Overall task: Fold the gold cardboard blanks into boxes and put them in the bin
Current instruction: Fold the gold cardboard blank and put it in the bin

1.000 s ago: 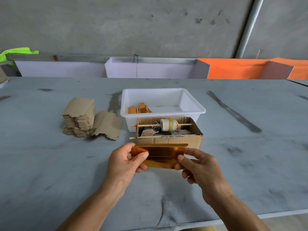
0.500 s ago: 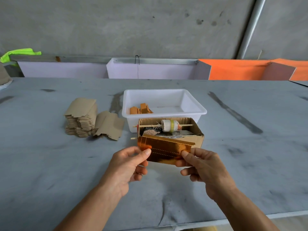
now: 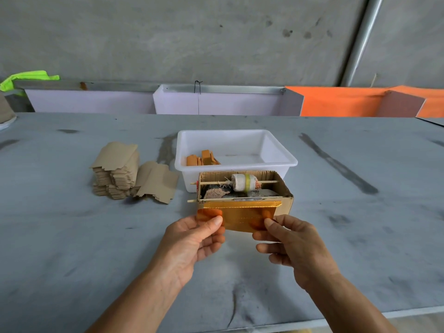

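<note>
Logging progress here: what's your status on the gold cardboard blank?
Left hand and right hand pinch flat shiny gold cardboard blank, unfolded. White plastic bin beyond. Open brown cardboard box between.

Counter layout, near edge to far edge

The blank (image 3: 240,216) is held above the counter (image 3: 72,236) toward its near edge, the left hand (image 3: 189,241) at its left end and the right hand (image 3: 288,243) at its right. Just behind it stands an open carton (image 3: 287,200) with a spool (image 3: 242,182) on a stick inside. Behind the carton, touching or nearly so, sits the bin (image 3: 276,162), with folded boxes (image 3: 201,158) in its left part. Left of the bin lies a stack of blanks (image 3: 115,174), with loose ones (image 3: 158,182) beside it.
</note>
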